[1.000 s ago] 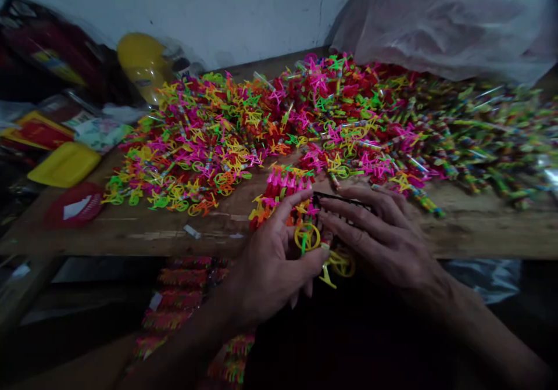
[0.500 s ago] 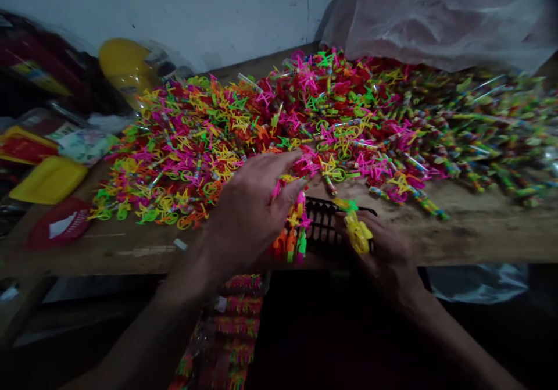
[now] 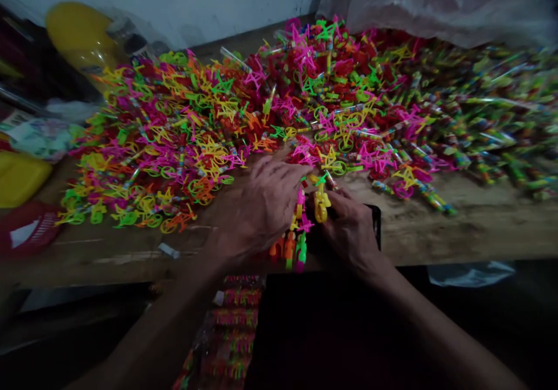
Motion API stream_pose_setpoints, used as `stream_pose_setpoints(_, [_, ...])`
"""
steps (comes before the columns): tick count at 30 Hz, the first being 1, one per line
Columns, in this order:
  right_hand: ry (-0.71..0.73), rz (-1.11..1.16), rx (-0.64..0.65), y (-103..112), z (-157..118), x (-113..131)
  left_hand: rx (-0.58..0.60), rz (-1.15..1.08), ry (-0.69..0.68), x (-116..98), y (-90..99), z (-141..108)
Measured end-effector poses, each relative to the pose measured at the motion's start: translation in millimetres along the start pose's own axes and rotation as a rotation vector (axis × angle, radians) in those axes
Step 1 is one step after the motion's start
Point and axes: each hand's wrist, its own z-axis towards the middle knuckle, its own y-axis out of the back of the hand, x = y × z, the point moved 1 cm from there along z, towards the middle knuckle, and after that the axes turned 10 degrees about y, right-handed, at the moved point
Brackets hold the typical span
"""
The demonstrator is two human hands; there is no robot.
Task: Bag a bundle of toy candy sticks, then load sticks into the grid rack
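Observation:
My right hand [image 3: 351,227] is closed around a small yellow plastic toy [image 3: 321,203] with a bit of green at its top. It is over a black slotted rack [image 3: 377,227], most of which the hand hides. My left hand [image 3: 265,204] lies along the rack's left side, its fingers reaching toward the yellow toy; its fingertips are partly hidden, and I cannot see whether they pinch anything. Beneath and beside it, several orange, green and pink toys [image 3: 300,247] stand in a row in the rack. Behind both hands spreads a heap of bright plastic toys [image 3: 183,128].
More toys with clear tubes [image 3: 488,122] lie heaped at the right. A translucent plastic sheet [image 3: 405,6] hangs at the back. Yellow [image 3: 20,178] and red [image 3: 28,227] pieces sit at the left. Packed rows of toys [image 3: 235,320] are below the wooden bench edge [image 3: 108,262].
My right hand has moved left with the yellow toy, close to my left hand, and now covers the rack's slots. The whole view has shifted a little.

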Motion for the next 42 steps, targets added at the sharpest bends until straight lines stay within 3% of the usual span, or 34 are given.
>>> stream_pose_setpoints(5, [0.056,-0.141,-0.012,-4.9,-0.7,0.9,-0.028,-0.008,0.011,2.2,-4.0,-0.9])
stream_pose_setpoints(19, [-0.027,0.010,-0.074,-0.5,3.4,2.0,-0.028,-0.004,-0.026,6.5,-3.1,-0.8])
stream_pose_setpoints(29, [0.059,-0.156,0.028,-15.7,-2.7,0.8,0.002,-0.003,0.050,-1.9,-0.9,-0.5])
stream_pose_setpoints(36, [0.044,-0.056,0.011,-11.0,2.6,-1.8,-0.082,-0.052,-0.001,-3.8,15.6,11.5])
stream_pose_setpoints(40, [0.073,-0.023,-0.018,-7.5,6.2,1.7,0.100,-0.023,-0.094,-9.6,8.1,26.3])
stream_pose_setpoints(42, [0.108,0.045,0.035,-0.8,6.8,-0.8,0.175,-0.002,-0.083,-8.7,-0.9,29.8])
